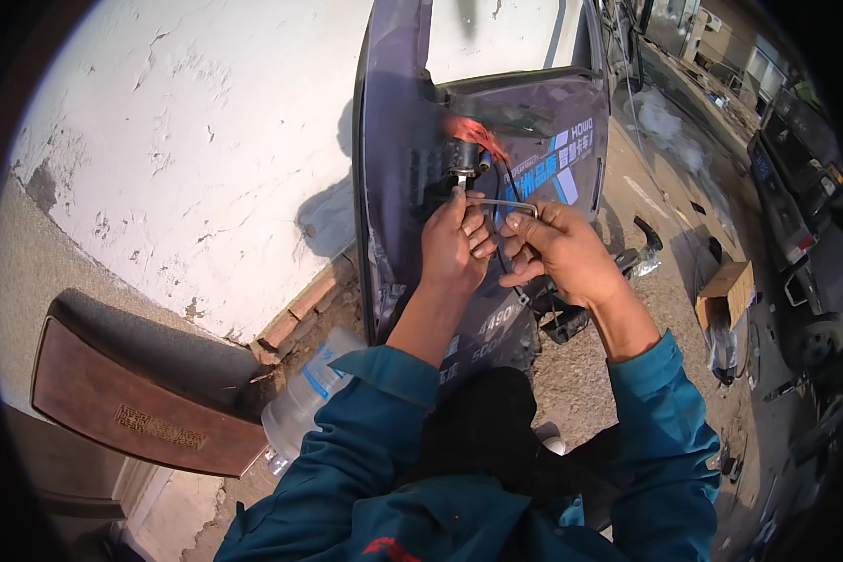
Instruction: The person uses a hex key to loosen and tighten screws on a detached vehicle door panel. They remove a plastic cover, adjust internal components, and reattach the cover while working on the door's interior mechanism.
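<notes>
A thin bent metal rod [504,202] spans the gap between my two hands. My right hand [571,251] is closed, pinching the rod's bent end between thumb and fingers. Closed too, my left hand [454,245] has its fingertips at a bright metal tip below a dark cylindrical part [463,157], beside the rod's other end; its exact grip is partly hidden. Red material [476,134], either cloth or a bundle of wires, lies against the cylinder. Dark cables hang beside it. All this is in front of a purple vehicle door [393,122] with blue and white lettering.
A peeling white wall [197,140] rises behind the door at left. Below it are a brown curved panel [150,398] and a clear plastic jug [300,403]. On the ground at right are a cardboard box [726,288] and scattered dark parts. Another dark vehicle part [782,192] stands farther right.
</notes>
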Demonstrator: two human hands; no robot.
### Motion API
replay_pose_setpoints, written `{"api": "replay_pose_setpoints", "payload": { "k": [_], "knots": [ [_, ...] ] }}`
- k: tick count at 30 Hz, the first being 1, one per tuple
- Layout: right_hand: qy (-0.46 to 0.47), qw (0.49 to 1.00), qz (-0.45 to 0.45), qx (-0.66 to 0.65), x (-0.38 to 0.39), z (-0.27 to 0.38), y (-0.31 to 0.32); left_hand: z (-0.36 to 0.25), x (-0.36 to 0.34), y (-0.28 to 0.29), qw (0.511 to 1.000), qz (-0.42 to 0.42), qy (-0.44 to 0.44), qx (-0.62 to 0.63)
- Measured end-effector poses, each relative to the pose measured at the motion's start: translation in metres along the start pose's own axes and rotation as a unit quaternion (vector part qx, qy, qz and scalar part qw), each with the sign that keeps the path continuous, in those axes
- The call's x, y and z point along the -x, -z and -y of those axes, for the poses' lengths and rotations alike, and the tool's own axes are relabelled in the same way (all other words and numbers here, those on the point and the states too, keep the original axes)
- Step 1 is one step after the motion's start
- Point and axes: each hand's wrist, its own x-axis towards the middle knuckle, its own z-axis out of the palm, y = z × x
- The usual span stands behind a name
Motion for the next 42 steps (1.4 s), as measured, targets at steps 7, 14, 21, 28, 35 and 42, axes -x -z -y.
{"api": "replay_pose_setpoints", "payload": {
  "k": [7,14,21,28,35,42],
  "knots": [
    [0.4,0.607,0.059,0.684,-0.022,0.032,0.049,-0.007,-0.002,0.011,0.999,0.031,0.031,0.011],
    [-0.07,0.997,-0.033,0.018,0.009,0.021,0.027,-0.004,-0.003,0.013,0.999,0.037,0.021,0.03],
    [0.015,0.989,-0.053,0.14,0.005,0.016,0.017,-0.003,-0.004,0.012,0.998,0.046,0.03,0.037],
    [0.345,0.773,-0.066,0.528,0.012,0.009,0.026,-0.004,0.003,-0.004,0.997,-0.049,0.029,-0.048],
    [0.296,0.826,-0.036,0.478,0.007,0.008,0.027,-0.001,-0.001,0.0,0.999,-0.027,0.02,-0.041],
    [0.426,0.662,-0.009,0.617,0.01,0.016,0.038,-0.004,-0.002,-0.001,0.999,-0.036,0.03,-0.019]
  ]
}}
